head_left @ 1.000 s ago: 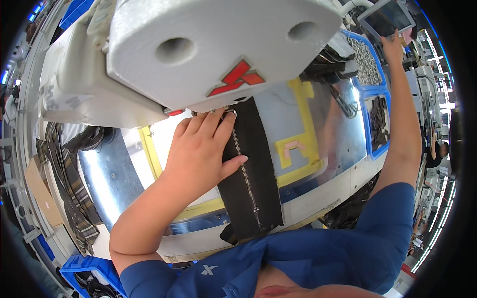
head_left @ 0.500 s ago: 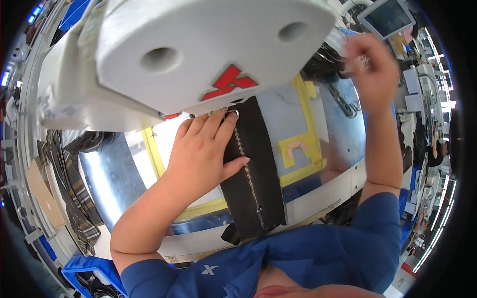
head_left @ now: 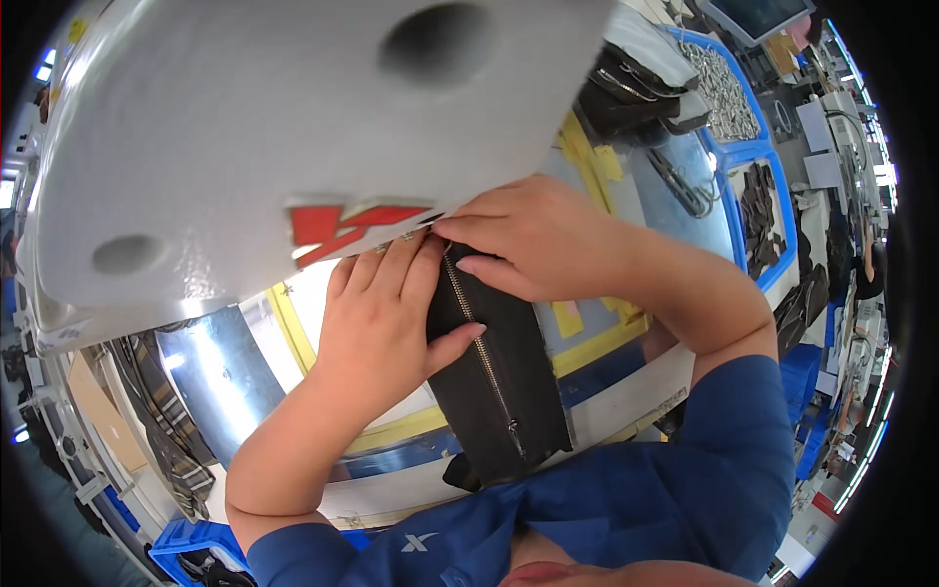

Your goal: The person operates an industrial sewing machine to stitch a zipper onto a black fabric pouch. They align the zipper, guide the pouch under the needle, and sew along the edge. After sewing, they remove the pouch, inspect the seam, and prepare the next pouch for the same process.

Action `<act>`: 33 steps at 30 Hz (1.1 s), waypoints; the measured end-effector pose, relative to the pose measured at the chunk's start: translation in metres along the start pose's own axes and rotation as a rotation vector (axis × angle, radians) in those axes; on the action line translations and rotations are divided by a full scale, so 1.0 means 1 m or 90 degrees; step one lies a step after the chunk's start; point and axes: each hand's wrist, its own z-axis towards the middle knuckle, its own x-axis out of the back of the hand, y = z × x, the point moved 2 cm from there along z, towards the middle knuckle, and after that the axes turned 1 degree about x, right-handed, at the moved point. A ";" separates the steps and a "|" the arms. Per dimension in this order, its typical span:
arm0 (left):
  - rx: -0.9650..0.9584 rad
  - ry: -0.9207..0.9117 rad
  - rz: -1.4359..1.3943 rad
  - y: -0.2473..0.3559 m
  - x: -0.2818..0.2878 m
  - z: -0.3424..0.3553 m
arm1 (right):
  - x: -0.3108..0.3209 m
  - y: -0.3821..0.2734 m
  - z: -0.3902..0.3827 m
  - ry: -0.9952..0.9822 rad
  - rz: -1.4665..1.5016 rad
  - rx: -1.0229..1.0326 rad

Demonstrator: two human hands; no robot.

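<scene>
Under the lower edge of a big pale machine head (head_left: 245, 127) with a red emblem (head_left: 357, 223), a strip of black fabric (head_left: 526, 377) lies lengthwise on the bench (head_left: 377, 499), running from the machine down toward the person's blue shirt (head_left: 626, 499). Along its length goes a metal zipper (head_left: 479, 347), its slider (head_left: 514, 428) down at the near end. The left hand (head_left: 377, 308) rests palm down over the fabric's left side, fingertips up by the machine's edge and thumb stretched across to the zipper; its grip is wide and spread, pressing rather than closing on anything. The right hand (head_left: 538, 240) comes in over the far right part of the strip, forefinger reaching to the machine's edge next to the left fingertips, thumb lower down over the fabric. Its grip looks narrow, though I cannot tell whether it pinches anything.

Yellow tape (head_left: 396, 426) marks the bench around the work. Off to the right lie dark-handled snips (head_left: 680, 186), with black zippered pieces (head_left: 626, 98) beyond them, and blue bins (head_left: 785, 210) holding small metal parts (head_left: 722, 93) and dark scraps (head_left: 761, 215). Plaid fabric (head_left: 161, 421) hangs at the left.
</scene>
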 end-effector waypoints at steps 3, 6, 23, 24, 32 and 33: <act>0.005 -0.010 -0.009 0.000 0.002 0.001 | 0.000 0.000 0.001 0.009 -0.026 0.024; 0.010 -0.016 -0.008 0.001 0.002 0.001 | 0.001 -0.002 0.004 -0.017 -0.026 0.017; -0.008 -0.030 -0.062 -0.001 0.007 0.002 | 0.003 -0.009 0.010 -0.024 -0.069 0.003; -0.008 -0.027 -0.063 -0.001 0.007 0.002 | 0.004 -0.010 0.010 -0.031 -0.069 -0.002; -0.005 -0.025 -0.054 -0.001 0.007 0.001 | 0.002 -0.012 0.009 -0.059 -0.038 -0.033; -0.008 -0.025 -0.050 -0.001 0.008 0.002 | 0.000 -0.009 0.008 -0.041 -0.052 -0.019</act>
